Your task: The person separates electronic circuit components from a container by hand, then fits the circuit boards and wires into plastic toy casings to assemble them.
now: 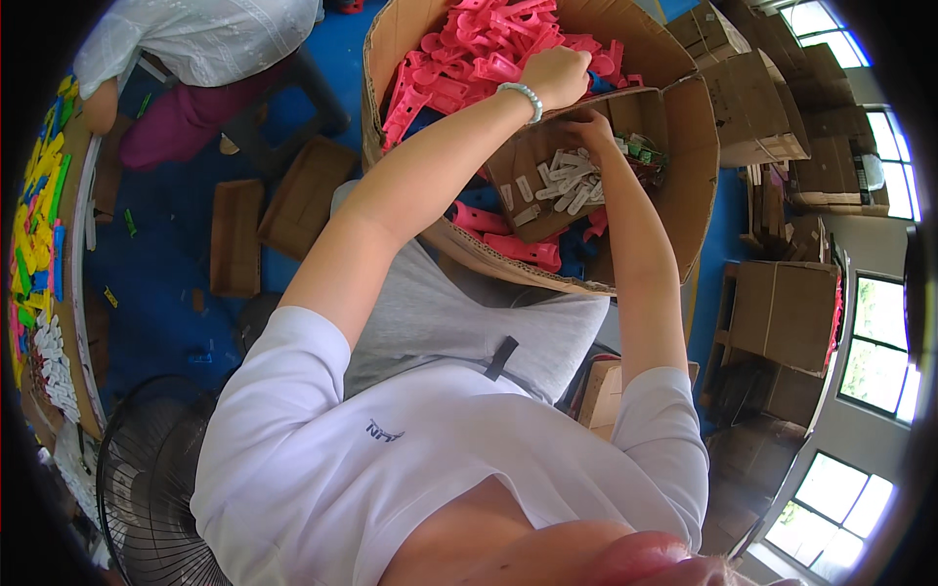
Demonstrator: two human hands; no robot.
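My left hand [557, 78], with a beaded bracelet [524, 97] at its wrist, is curled closed over a large round-cornered cardboard box [696, 146]. Its fingertips are mostly hidden, and a bit of blue [596, 84] shows beside them. What it holds, if anything, I cannot make out. Lower and to the right, my right hand [590, 131] reaches over a smaller cardboard tray [532, 230] with its fingers apart. Below that hand lie several small white plastic pieces [572, 181] in the tray. A heap of pink plastic parts [469, 59] fills the box's far side.
More pink parts [528, 251] lie at the box's near side. Two open cardboard trays [235, 239] rest on the blue floor at left, near a black fan [161, 479]. Another person [200, 49] sits by a table of coloured pieces [39, 225]. Stacked cartons [782, 303] stand right.
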